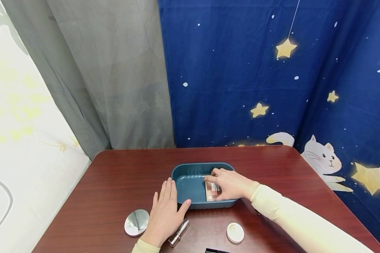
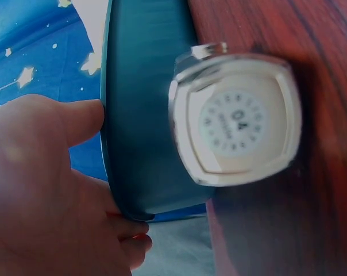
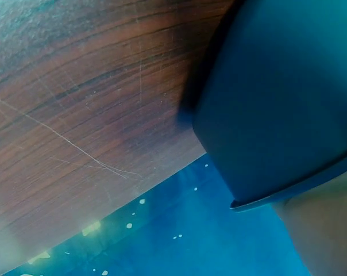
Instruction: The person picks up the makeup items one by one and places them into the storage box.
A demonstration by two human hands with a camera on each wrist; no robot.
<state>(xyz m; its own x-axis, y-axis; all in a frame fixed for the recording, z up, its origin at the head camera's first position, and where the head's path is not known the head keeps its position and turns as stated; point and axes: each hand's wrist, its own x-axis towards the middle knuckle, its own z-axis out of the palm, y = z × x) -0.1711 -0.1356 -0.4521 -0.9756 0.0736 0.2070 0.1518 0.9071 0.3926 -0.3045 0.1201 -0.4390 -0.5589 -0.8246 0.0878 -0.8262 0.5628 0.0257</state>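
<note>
A dark teal plastic basin (image 1: 190, 186) sits on the table. Inside its right half is an eyeshadow palette (image 1: 210, 191) with brown and pink pans. My right hand (image 1: 229, 184) reaches over the rim and grips the palette, thumb at the near edge and fingers at the far edge. My left hand (image 1: 166, 214) lies with straight fingers at the basin's left end; in the left wrist view its thumb (image 2: 84, 121) is at the rim. Just right of the left hand lies a shiny lipstick tube (image 1: 179, 233), its base (image 2: 234, 123) showing a round label with "04".
A round mirror-like compact (image 1: 137, 222) lies left of the left hand. A small white round jar (image 1: 235, 233) stands in front of the basin. Part of a black object (image 1: 216, 251) shows at the bottom edge. Curtains (image 1: 225, 88) hang behind the reddish-brown table (image 1: 114, 182).
</note>
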